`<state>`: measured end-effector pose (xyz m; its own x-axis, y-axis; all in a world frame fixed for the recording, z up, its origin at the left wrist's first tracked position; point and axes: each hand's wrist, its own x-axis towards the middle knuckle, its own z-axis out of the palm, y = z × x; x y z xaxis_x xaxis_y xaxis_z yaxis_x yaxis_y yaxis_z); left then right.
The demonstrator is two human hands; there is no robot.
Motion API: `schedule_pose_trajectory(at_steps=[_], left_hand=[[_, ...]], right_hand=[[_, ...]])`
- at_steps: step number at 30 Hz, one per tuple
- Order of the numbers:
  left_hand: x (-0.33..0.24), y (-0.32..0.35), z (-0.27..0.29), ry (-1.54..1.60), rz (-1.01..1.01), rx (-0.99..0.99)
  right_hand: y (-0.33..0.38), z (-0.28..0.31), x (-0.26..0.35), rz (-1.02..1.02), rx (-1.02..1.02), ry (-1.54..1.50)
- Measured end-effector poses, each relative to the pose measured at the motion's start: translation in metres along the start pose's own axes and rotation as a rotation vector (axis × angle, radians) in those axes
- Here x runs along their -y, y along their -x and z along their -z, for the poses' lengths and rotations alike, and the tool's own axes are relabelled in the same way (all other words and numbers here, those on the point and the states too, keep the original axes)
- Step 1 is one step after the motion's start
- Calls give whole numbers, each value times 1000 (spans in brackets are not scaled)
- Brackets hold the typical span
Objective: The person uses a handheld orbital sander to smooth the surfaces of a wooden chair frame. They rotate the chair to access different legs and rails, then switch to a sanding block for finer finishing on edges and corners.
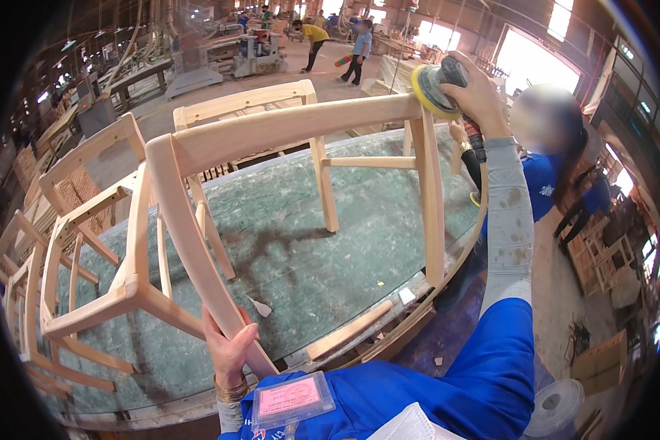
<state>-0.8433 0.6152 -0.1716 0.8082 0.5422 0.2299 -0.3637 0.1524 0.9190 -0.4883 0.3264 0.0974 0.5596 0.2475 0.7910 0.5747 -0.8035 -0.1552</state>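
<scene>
A pale wooden chair frame [293,121] stands tilted in front of me at the edge of a green-topped workbench [308,271]. My left hand [229,345] is wrapped round the frame's near left leg, low down by my body. Up at the far right corner, my right hand [479,92] grips a round power sander [436,88] with a yellow pad. The pad's edge meets the end of the top rail, by the right-hand post. A hose [482,198] runs down from the sander along my right forearm.
Several unfinished wooden chairs [136,286] stand on the bench at the left. A loose wood strip [350,330] lies along the near edge. Close on the right is a co-worker in blue [541,180]. A clear plastic container [557,403] sits low right; machines [260,55] stand farther back.
</scene>
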Motion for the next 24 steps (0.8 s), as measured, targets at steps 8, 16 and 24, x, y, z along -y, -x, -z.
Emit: schedule_pose_trajectory(at_steps=[8, 16, 24], left_hand=[[-1, -1, 2, 44, 14, 2], [-7, -13, -2, 61, 30, 22], [-11, -35, 6, 29, 33, 33]], right_hand=[[8, 0, -3, -103, -57, -68], [113, -4, 6, -53, -158, -89], [272, -39, 77, -308, 290, -698]])
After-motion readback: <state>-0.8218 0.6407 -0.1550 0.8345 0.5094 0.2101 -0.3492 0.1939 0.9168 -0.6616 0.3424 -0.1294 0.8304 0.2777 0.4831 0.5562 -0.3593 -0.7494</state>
